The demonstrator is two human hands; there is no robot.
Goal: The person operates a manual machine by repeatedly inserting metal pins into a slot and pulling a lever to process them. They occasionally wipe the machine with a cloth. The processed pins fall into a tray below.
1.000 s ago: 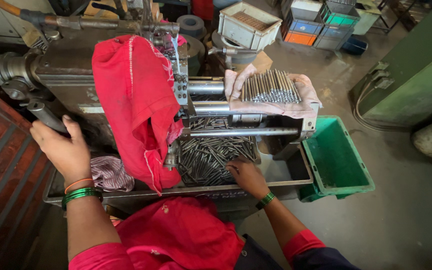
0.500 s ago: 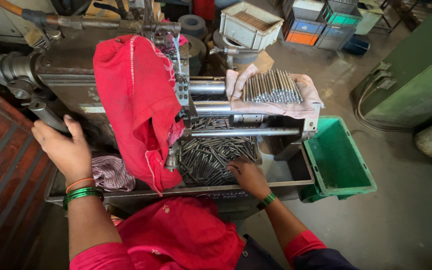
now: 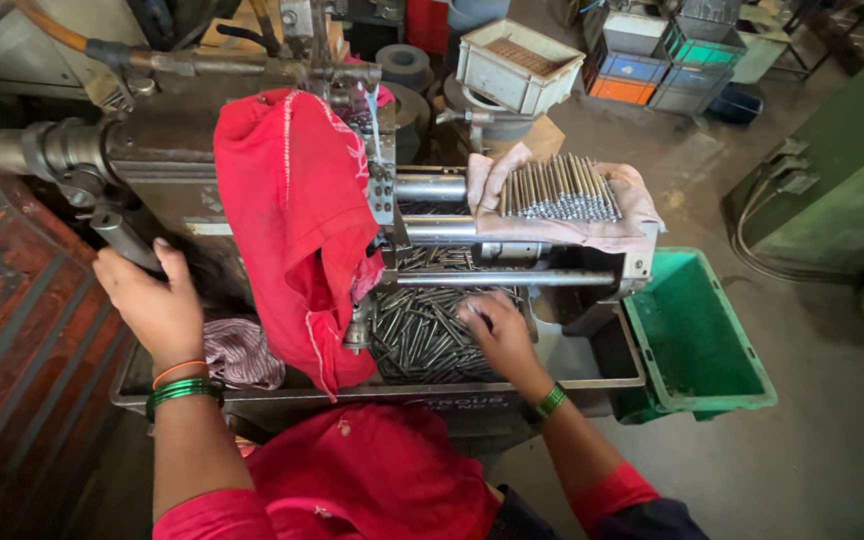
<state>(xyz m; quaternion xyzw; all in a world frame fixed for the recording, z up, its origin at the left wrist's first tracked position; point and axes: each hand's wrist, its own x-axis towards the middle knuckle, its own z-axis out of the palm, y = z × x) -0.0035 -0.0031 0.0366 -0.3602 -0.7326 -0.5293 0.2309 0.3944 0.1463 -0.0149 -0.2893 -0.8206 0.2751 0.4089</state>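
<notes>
My left hand (image 3: pixel 150 305) grips a dark metal lever (image 3: pixel 120 236) on the left side of a grey machine (image 3: pixel 182 150). My right hand (image 3: pixel 495 332) reaches down into the machine's tray (image 3: pixel 592 362), fingers closed over a heap of loose metal rods (image 3: pixel 422 325). Whether it holds a rod I cannot tell. A red cloth (image 3: pixel 297 225) hangs over the middle of the machine. Above the tray, a row of finished rods (image 3: pixel 559 188) lies on a pinkish cloth (image 3: pixel 632 230) across the machine's right end.
An open green bin (image 3: pixel 697 340) stands on the floor at the right of the machine. Grey and coloured crates (image 3: pixel 518 65) sit at the back. A green cabinet (image 3: pixel 832 170) is far right. A striped rag (image 3: pixel 242 352) lies in the tray's left part.
My right hand has shifted slightly up and left over the loose rods. The left hand stays on the lever.
</notes>
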